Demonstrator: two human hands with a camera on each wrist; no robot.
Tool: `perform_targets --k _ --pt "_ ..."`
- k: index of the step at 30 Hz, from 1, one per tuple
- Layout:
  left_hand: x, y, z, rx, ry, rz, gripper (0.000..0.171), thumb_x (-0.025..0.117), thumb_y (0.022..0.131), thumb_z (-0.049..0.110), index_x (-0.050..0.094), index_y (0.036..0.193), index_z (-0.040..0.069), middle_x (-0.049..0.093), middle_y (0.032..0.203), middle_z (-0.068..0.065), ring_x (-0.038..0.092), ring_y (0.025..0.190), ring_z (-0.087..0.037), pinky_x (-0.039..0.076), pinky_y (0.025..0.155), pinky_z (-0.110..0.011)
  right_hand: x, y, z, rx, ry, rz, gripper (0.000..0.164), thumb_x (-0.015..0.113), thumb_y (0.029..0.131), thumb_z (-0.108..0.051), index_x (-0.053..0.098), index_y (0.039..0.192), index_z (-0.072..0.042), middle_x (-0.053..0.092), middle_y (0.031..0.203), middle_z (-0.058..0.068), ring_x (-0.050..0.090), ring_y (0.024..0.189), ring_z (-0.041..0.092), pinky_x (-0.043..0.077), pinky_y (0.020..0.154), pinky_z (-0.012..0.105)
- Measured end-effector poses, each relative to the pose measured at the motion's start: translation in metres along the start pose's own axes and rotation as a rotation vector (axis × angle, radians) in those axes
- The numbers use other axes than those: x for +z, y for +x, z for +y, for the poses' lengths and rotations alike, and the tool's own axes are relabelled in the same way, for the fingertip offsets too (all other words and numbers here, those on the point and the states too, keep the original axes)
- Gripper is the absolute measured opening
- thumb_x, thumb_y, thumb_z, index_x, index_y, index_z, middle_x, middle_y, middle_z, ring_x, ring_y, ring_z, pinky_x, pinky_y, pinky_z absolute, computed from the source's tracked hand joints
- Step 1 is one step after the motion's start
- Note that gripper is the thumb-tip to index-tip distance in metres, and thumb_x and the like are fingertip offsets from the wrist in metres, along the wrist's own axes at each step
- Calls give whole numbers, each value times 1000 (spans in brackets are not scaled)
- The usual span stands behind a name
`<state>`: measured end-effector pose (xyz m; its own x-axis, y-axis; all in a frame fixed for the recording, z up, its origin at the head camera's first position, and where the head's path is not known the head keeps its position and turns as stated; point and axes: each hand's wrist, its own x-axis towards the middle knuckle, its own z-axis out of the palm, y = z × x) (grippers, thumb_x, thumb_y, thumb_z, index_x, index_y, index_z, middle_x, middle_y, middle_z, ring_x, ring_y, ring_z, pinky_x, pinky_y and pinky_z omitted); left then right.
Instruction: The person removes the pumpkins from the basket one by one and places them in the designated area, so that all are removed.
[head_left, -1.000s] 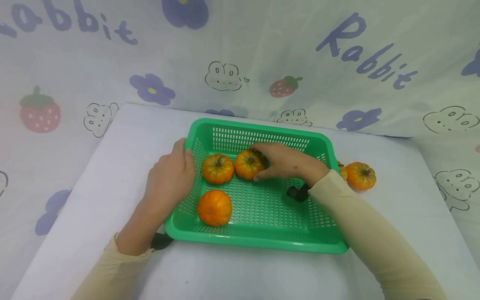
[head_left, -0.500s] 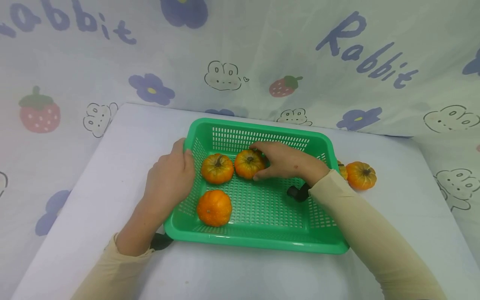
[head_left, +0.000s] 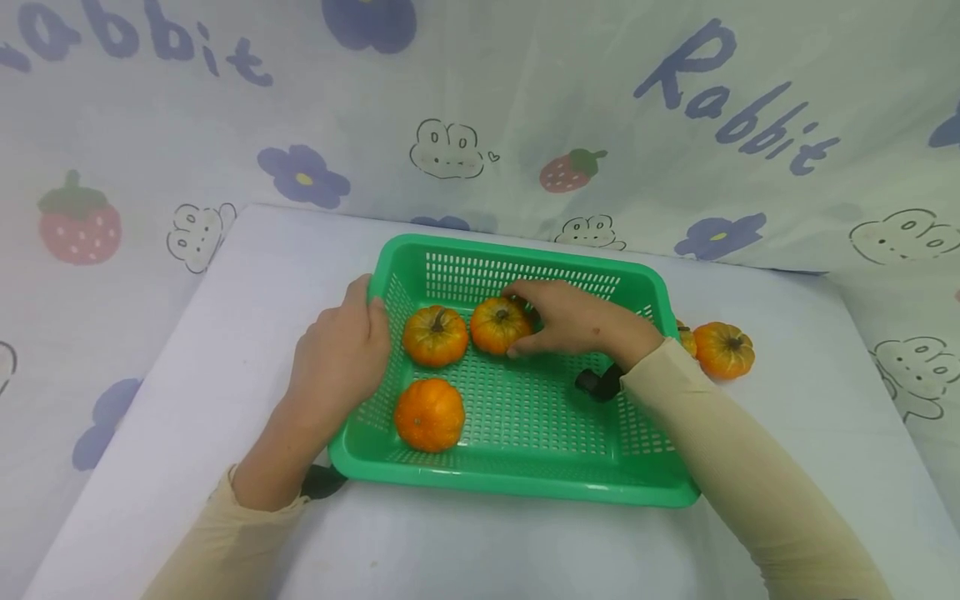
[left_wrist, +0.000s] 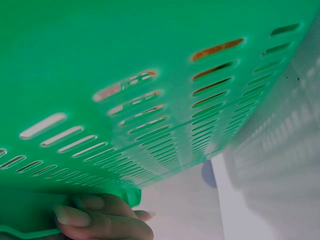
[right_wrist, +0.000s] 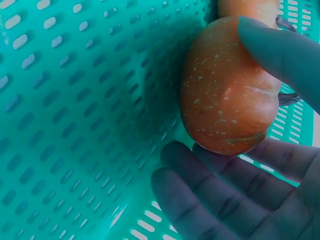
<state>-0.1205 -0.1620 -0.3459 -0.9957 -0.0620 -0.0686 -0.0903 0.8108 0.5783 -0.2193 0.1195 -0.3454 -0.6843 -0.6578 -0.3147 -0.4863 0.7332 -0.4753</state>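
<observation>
A cloth [head_left: 495, 75] with bunnies hangs behind a white table [head_left: 450, 550]. On the table is a green basket [head_left: 517, 490]. The left hand [head_left: 341, 354] has its fingers curled on the basket's left rim. The right hand [head_left: 566, 318] reaches into the basket, its thumb and fingers round a pumpkin [head_left: 497, 327] near the back. A second pumpkin [head_left: 436, 337] sits just left of it; a third pumpkin [head_left: 430, 415] sits nearer the front. A fourth pumpkin [head_left: 723, 351] and a half-hidden pumpkin [head_left: 686, 337] are right of the basket.

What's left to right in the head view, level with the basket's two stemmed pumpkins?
Left hand, left stemmed pumpkin, right stemmed pumpkin, right hand, partly hidden pumpkin, rightmost pumpkin.
</observation>
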Motion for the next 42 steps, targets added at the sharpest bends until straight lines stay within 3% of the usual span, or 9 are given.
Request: perform_targets --k 5,10,13,27,42 --pt "-1 0 0 -5 1 -2 56 25 113 33 32 159 1 66 93 -23 66 70 -35 55 57 -47 -3 -1 0 6 4 7 79 85 89 -40 50 152 -7 55 150 11 53 131 27 43 112 48" --pt "-1 0 0 -6 17 9 58 24 113 34 30 161 1 66 112 -32 68 92 -49 54 74 -65 -6 -4 2 13 17 30 81 82 90 -46 49 153 -8 55 150 10 52 134 27 40 114 49" --pt "0 1 0 -7 21 7 59 23 113 34 29 162 1 64 120 -35 66 101 -54 51 80 -69 -7 -6 3 16 21 42 82 82 89 -48 49 153 -8 56 149 10 52 134 27 41 114 49" --pt "-4 0 2 -3 21 1 58 24 113 32 30 161 0 65 117 -35 67 100 -53 52 79 -68 -7 -12 -2 16 17 91 84 81 90 -51 48 152 -6 57 147 12 55 131 27 42 112 49" --pt "-4 -1 2 -21 35 4 57 26 113 31 32 159 -2 65 119 -34 67 99 -51 53 81 -66 -3 -31 -18 -58 -19 180 81 85 85 -50 56 146 -5 65 134 8 62 117 24 50 102 46"
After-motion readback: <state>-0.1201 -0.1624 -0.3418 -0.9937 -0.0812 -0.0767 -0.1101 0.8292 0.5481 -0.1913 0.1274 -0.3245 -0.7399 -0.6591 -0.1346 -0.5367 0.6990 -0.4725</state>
